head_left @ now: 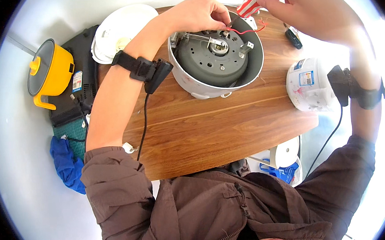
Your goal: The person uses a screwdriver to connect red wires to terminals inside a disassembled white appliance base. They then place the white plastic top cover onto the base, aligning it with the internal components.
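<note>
Round grey-white metal shell [217,90] toward far side of wooden tabletop [211,132]; room for moving between it and near edge. Left hand [200,14] above shell's rim, fingertips pinching red wire [245,32]; right hand [291,1] grasping tool [250,4] with stars-and-stripes handle. White tub [309,99] by right edge, blue-bordered label [306,78]; white-and-blue label [77,81] over black case [85,60]; print too small to read
</note>
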